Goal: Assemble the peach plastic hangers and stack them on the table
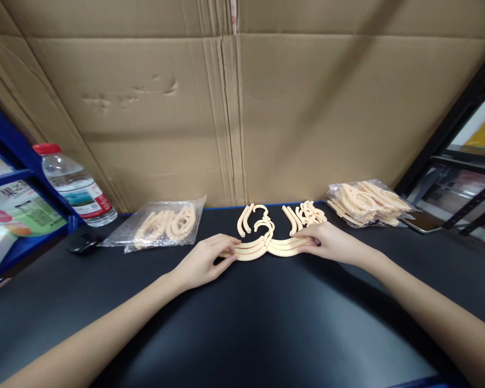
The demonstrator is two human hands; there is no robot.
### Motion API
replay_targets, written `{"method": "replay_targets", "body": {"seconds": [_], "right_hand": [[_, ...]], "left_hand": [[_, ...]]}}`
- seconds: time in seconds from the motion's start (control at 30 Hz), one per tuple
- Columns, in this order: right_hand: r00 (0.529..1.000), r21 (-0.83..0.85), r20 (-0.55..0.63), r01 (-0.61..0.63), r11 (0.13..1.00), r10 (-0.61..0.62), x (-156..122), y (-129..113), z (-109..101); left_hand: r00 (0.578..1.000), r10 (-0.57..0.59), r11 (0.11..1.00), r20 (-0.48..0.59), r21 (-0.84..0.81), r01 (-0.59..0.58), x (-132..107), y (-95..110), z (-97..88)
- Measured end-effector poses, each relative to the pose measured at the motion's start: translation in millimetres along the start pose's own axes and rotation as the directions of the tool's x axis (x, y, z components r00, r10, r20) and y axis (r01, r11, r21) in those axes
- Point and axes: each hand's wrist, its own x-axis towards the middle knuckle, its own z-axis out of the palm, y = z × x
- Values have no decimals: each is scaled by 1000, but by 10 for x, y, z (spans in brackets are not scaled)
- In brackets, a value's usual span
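A small stack of cream plastic hangers (pixel 267 245) lies on the black table (pixel 246 323), hooks pointing away from me. My left hand (pixel 204 263) pinches the stack's left end with fingers closed on it. My right hand (pixel 329 242) grips the right end the same way. Loose cream hanger pieces (pixel 303 214) lie just behind the stack.
A clear bag of cream hangers (pixel 161 225) lies at the left, and a fuller bag (pixel 366 202) at the right. A water bottle (pixel 75 186) with a red cap stands by blue shelving (pixel 8 156). A small black object (pixel 84 242) sits nearby. Cardboard (pixel 242 108) walls the back.
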Motion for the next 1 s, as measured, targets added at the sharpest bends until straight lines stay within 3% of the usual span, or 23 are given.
{"method": "replay_targets", "body": {"seconds": [0.23, 0.37, 0.47, 0.6, 0.73, 1.0], "right_hand": [[998, 78, -31, -43, 996, 45, 12, 18, 31], [986, 192, -121, -86, 978, 111, -17, 132, -103], [971, 179, -181, -122, 976, 154, -61, 279, -220], [985, 142, -93, -129, 981, 143, -93, 378, -266], [997, 81, -12, -78, 994, 79, -70, 309, -206], [999, 32, 33, -44, 999, 43, -27, 244, -146]], "left_hand": [[1000, -21, 1000, -15, 0, 21, -1, -15, 3], [1000, 10, 1000, -26, 1, -10, -3, -5, -5], [998, 46, 999, -43, 17, -46, 0, -6, -11], [996, 54, 997, -73, 50, -50, 4, -7, -23], [998, 42, 997, -53, 72, -38, 1, 13, -41], [999, 31, 999, -39, 42, -30, -15, 28, -50]]}}
